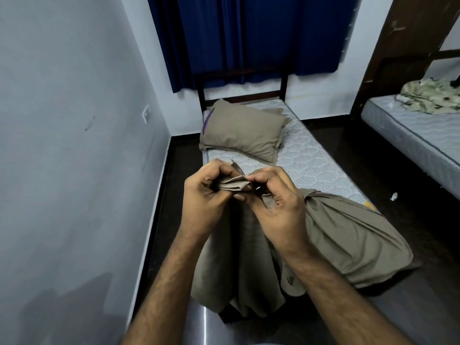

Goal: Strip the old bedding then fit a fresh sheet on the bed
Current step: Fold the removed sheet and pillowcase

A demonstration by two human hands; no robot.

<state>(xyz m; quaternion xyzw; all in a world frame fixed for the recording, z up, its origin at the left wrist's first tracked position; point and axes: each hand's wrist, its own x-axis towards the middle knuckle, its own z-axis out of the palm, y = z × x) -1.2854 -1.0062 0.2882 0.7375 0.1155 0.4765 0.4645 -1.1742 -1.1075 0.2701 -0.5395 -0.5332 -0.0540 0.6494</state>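
A taupe bed sheet point(348, 240) lies bunched at the foot of the narrow bed and hangs down over its end. I hold a gathered edge of it up in front of me. My left hand point(204, 195) grips the folded edge with curled fingers. My right hand point(276, 200) pinches the same edge just beside it, and the two hands touch. The striped bare mattress point(311, 158) shows between the sheet and a taupe pillow point(242, 131) at the head of the bed.
A white wall point(74, 145) runs close along the bed's left side. Dark blue curtains point(249, 36) hang behind the dark headboard. A second bed point(410, 135) with a crumpled patterned cloth point(430, 98) stands at the right, across a strip of dark floor point(410, 220).
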